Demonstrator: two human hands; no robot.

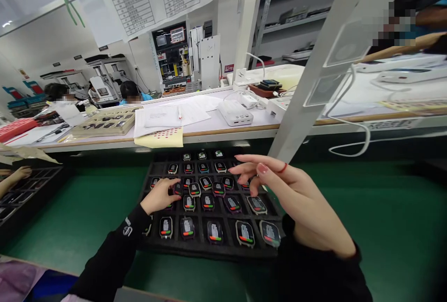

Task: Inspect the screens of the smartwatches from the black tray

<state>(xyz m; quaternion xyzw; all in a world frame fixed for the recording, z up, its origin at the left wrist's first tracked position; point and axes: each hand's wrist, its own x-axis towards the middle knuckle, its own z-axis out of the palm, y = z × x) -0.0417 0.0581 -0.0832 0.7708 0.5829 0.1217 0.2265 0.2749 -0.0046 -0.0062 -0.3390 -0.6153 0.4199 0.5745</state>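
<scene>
A black compartment tray (223,251) lies on the green bench in front of me, filled with rows of smartwatch bodies. Most of their lit screens show white text above a red and green bar. At the tray's left side my left hand (160,195) pinches a smartwatch (178,188) between thumb and fingers. Over the right part of the tray hovers my right hand (289,190), fingers spread and nothing in them. Beneath its fingertips lies another smartwatch (257,204). A few watches in the middle, such as one smartwatch (194,190), sit across the dividers.
A shelf behind the bench carries papers (164,117), a white charger box (235,113) and a beige tray (104,123). A slanted metal post (314,78) rises right of the tray, a white cable (366,139) hanging beside it. Another person's hand (19,176) reaches into a second tray (35,199) at left.
</scene>
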